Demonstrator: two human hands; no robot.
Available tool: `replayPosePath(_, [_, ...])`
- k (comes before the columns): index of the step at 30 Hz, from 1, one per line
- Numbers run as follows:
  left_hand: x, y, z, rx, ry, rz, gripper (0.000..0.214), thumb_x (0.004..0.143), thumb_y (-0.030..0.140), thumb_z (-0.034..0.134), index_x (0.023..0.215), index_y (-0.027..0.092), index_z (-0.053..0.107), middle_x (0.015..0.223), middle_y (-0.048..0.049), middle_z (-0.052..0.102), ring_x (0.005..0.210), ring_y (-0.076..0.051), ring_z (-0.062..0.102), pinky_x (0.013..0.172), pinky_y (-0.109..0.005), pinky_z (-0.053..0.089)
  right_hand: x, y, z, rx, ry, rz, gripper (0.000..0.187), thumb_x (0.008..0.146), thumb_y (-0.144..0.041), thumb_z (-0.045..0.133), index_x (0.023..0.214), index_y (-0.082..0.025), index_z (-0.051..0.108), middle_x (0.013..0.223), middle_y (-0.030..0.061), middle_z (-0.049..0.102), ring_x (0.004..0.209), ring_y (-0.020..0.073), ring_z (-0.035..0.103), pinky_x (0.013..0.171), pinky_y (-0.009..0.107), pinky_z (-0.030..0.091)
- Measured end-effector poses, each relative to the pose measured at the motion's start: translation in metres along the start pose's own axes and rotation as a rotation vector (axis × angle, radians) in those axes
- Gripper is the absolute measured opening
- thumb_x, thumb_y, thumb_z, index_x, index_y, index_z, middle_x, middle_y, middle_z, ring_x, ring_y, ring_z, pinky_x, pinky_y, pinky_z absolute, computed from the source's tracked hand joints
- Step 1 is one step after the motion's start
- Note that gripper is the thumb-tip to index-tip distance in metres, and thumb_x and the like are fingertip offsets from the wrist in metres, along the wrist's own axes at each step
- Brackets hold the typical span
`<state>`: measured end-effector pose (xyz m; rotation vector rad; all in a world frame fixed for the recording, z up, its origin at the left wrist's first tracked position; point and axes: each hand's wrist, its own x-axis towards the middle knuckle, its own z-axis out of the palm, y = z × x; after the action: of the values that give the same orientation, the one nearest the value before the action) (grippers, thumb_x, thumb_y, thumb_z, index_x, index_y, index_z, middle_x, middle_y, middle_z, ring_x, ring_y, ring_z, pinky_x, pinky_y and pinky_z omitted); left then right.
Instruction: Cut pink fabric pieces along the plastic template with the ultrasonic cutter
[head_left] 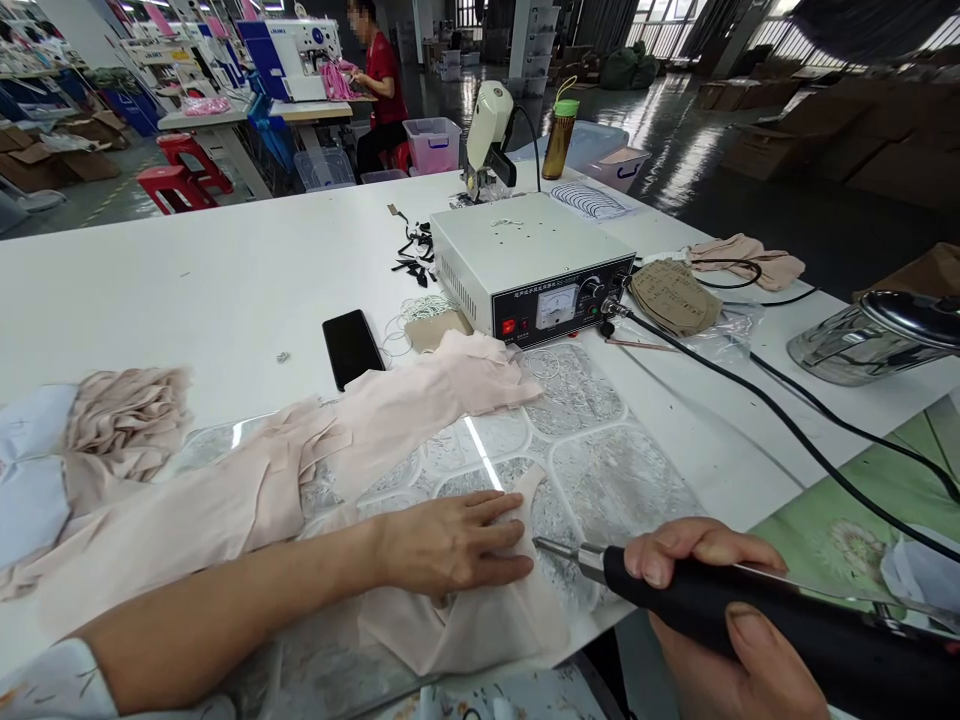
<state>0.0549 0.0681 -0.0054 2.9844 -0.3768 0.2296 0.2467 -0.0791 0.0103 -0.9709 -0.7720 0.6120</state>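
My left hand lies flat with its fingers stretched out, pressing a pale pink fabric piece onto a clear, patterned mat. My right hand grips the black handle of a handheld ultrasonic welder. The welder's metal tip points left, beside the fabric's right edge and just off my left fingertips; whether it touches the fabric I cannot tell. More pale pink fabric pieces lie overlapping across the mat behind my left hand. Folded pink fabric is piled at the left.
A white control box stands at the back, its black cable running along the right. A phone, brown card pieces, a glass jar and a bottle are on the white table. Beyond, a person in red sits at a sewing machine.
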Motion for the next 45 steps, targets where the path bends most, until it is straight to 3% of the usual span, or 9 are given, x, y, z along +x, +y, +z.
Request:
replayPosePath(13, [0.0014,0.0025,0.0016,0.036,0.012,-0.026,0.027,0.101,0.021,0.042,0.114,0.009,0.061,0.114,-0.0108,0.063,0.123,-0.028,0.052,0.115,-0.04,0.033,0.0024,0.0007,0.0,0.032,-0.018,-0.025,0.013,0.083,-0.031,0.056,0.089,-0.02,0.057,0.078,0.0015,0.056,0.062,0.0128,0.054,0.058,0.033,0.054])
replayPosePath(22, [-0.0005,0.0006,0.0033,-0.015,0.065,-0.03,0.023,0.097,0.022,0.051,0.113,0.009,0.061,0.111,-0.0131,0.063,0.127,-0.031,0.049,0.112,-0.04,0.038,0.0036,0.0009,0.002,0.032,-0.026,-0.019,0.012,0.084,-0.031,0.055,0.09,-0.021,0.056,0.078,0.0016,0.055,0.061,0.0128,0.056,0.057,0.032,0.054])
replayPosePath(35, [-0.0006,0.0014,0.0039,-0.031,0.111,-0.041,0.023,0.097,0.022,0.052,0.111,0.008,0.062,0.109,-0.0149,0.063,0.127,-0.03,0.049,0.11,-0.038,0.042,0.0027,-0.002,0.0012,0.017,-0.011,-0.003,0.012,0.082,-0.032,0.056,0.087,-0.021,0.055,0.075,0.0011,0.055,0.062,0.0139,0.055,0.058,0.034,0.053])
replayPosePath(45, [0.0019,0.0008,0.0014,-0.026,0.06,-0.043,0.023,0.098,0.023,0.05,0.112,0.01,0.062,0.109,-0.0133,0.063,0.122,-0.025,0.053,0.112,-0.038,0.038,0.0001,-0.0007,0.0006,-0.026,0.019,0.02,0.014,0.082,-0.036,0.056,0.089,-0.023,0.054,0.075,0.0011,0.051,0.064,0.0152,0.052,0.059,0.034,0.05])
